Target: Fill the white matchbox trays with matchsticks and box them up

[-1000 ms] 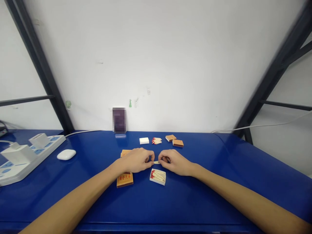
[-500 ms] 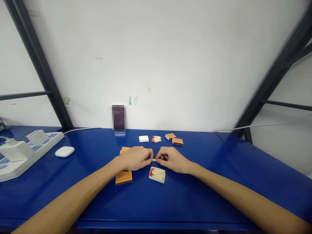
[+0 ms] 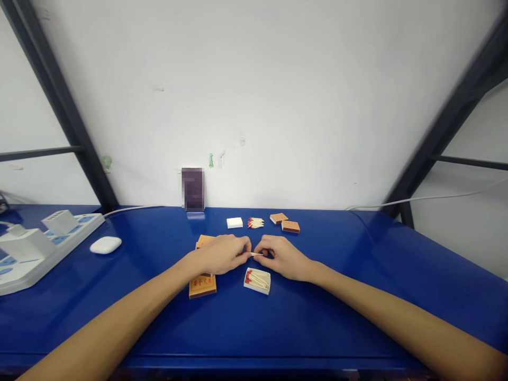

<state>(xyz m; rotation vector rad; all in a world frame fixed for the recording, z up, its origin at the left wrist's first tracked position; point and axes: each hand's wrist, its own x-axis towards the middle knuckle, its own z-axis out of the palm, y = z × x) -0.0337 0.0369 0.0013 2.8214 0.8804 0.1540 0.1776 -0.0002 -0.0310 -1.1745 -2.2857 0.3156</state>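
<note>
A thin pale matchstick (image 3: 256,254) spans the small gap between my two hands, just above the tabletop. My left hand (image 3: 225,255) pinches one end of it between thumb and forefinger; its head is not visible. At the other end, the thumb and forefinger of my right hand (image 3: 284,258) close around the stick. Just in front lies a white matchbox tray (image 3: 257,290) holding several red-tipped matches (image 3: 260,279). Orange matchboxes (image 3: 202,286) sit under and beside my left wrist, partly covered by it.
Farther back on the blue table (image 3: 309,328) are a white tray (image 3: 234,223), a pile of matches (image 3: 256,223) and two brown matchboxes (image 3: 290,226). A white earbud case (image 3: 105,245) and a power strip (image 3: 88,229) lie left. A blurred dark panel (image 3: 193,189) stands against the wall.
More of the matchstick shows between my fingers now, reaching farther into my right hand's grip. Both hands stay in nearly the same place; the view has shifted slightly.
</note>
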